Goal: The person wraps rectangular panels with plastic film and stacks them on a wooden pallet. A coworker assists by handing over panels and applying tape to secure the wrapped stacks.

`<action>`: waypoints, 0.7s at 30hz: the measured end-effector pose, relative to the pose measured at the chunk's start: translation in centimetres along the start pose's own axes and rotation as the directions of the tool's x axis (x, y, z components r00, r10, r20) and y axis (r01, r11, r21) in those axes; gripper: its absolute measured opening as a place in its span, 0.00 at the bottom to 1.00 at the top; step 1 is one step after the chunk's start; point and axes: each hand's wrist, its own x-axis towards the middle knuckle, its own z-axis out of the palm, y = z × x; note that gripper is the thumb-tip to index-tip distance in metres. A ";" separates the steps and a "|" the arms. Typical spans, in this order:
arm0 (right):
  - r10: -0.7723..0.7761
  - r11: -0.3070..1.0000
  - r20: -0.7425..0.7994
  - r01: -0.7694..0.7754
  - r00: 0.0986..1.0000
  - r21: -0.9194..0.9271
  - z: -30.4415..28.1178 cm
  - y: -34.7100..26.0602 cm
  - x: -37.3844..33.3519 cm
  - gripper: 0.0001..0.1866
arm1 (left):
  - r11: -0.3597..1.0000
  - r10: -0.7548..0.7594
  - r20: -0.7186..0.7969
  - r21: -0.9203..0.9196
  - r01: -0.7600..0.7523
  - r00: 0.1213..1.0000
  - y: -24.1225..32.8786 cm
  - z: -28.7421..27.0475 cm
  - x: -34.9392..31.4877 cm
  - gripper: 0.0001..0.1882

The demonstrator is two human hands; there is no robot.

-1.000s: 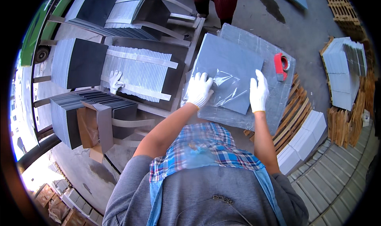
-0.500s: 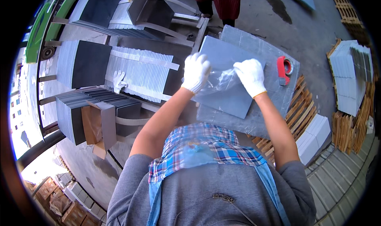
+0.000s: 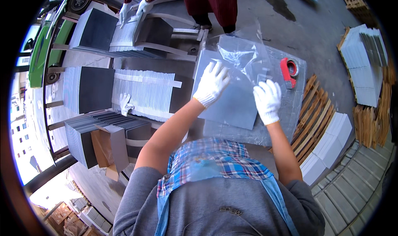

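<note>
A flat grey panel point(image 3: 234, 111) lies on a larger panel wrapped in clear plastic point(image 3: 300, 86) before me. Crumpled, shiny transparent film point(image 3: 240, 57) spreads over the panel's far part and past its far edge. My left hand point(image 3: 212, 86), in a white knit glove, is on or just above the panel's left part at the film's near side, fingers spread. At the panel's right edge, my right hand point(image 3: 268, 100), gloved likewise, has its fingers stretched forward near the film's corner. Neither hand visibly grips anything. To the right rests a red tape dispenser point(image 3: 289, 73).
Racks of upright panels point(image 3: 143, 93) stand left, with a loose white glove point(image 3: 125, 104) and an open cardboard box point(image 3: 112, 147). A co-worker's gloved hands point(image 3: 143, 8) touch a far stack. Wooden slats point(image 3: 315, 115) and white stacks point(image 3: 327, 147) lie right.
Both hands have come nearer to me and opened from a closed pose at the film. The film now spreads farther beyond the panel's far edge. A co-worker's hands have come into view.
</note>
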 end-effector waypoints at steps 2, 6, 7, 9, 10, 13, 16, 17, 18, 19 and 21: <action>0.040 0.999 0.106 -0.042 0.994 0.020 1.4 -0.9 -3.2 0.08 | 1.000 -0.023 0.160 -0.004 0.024 0.987 1.1 1.8 -1.9 0.06; 0.096 0.990 0.179 -0.112 0.979 0.082 3.2 -2.2 -5.8 0.07 | 0.997 -0.038 0.406 0.071 0.009 0.913 2.3 2.7 -3.4 0.13; 0.112 0.988 0.193 -0.131 0.975 0.087 3.5 -2.6 -6.2 0.07 | 0.996 -0.033 0.442 0.089 -0.008 0.896 2.6 2.6 -3.5 0.12; 0.136 0.981 0.238 -0.164 0.962 0.102 3.5 -3.3 -6.8 0.07 | 0.991 -0.029 0.510 0.127 -0.042 0.860 3.3 2.4 -3.7 0.12; 0.144 0.977 0.276 -0.181 0.950 0.113 3.5 -4.0 -7.0 0.07 | 0.982 -0.089 0.531 0.190 -0.016 0.843 3.5 2.2 -3.8 0.12; 0.150 0.969 0.337 -0.207 0.929 0.138 3.3 -5.7 -7.6 0.07 | 0.937 -0.283 0.615 0.343 0.073 0.736 4.6 1.4 -4.4 0.15; 0.141 0.964 0.363 -0.211 0.921 0.162 3.4 -6.6 -8.3 0.07 | 0.896 -0.443 0.797 0.397 0.197 0.410 5.6 0.7 -4.7 0.14; 0.136 0.966 0.353 -0.203 0.926 0.161 3.5 -6.7 -8.3 0.07 | 0.893 -0.449 0.787 0.394 0.216 0.423 6.1 0.5 -4.5 0.15; 0.129 0.968 0.345 -0.194 0.930 0.161 3.4 -6.9 -8.2 0.07 | 0.890 -0.455 0.778 0.390 0.236 0.434 6.8 -0.1 -4.1 0.17; 0.131 0.968 0.352 -0.196 0.927 0.156 3.4 -6.9 -8.2 0.07 | 0.888 -0.460 0.768 0.383 0.256 0.445 7.6 -0.7 -3.6 0.18; 0.135 0.969 0.364 -0.199 0.922 0.146 3.4 -7.0 -8.1 0.07 | 0.927 -0.375 0.654 0.270 0.260 0.656 8.7 -1.8 -1.9 0.17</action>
